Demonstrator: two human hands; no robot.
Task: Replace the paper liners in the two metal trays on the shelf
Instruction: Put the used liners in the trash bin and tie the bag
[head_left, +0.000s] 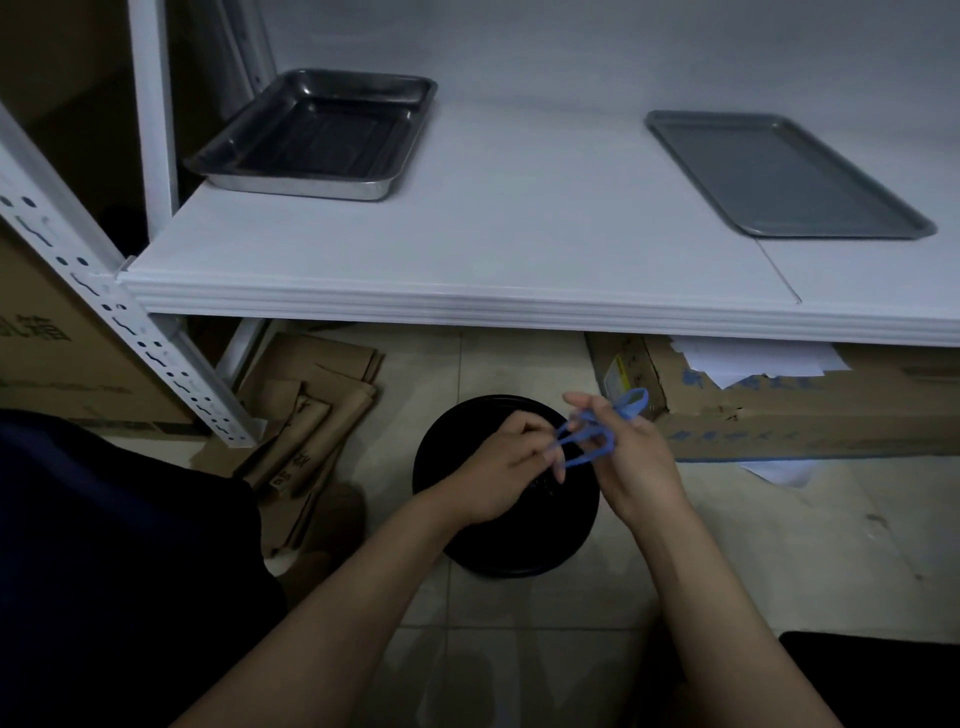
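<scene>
Deep tray (322, 136), flat tray (779, 176) beyond hands (498, 470)

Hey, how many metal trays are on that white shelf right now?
2. A deep tray sits at the back left of the shelf; a shallow flat tray lies toward the right. Both look bare, and none seems hidden.

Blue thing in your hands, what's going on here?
A person's left hand pinches a blue strip that is looped over the right hand's fingers, above a black bin on the floor. Up on the shelf, the deep tray and the flat tray sit bare, with no paper in either.
</scene>
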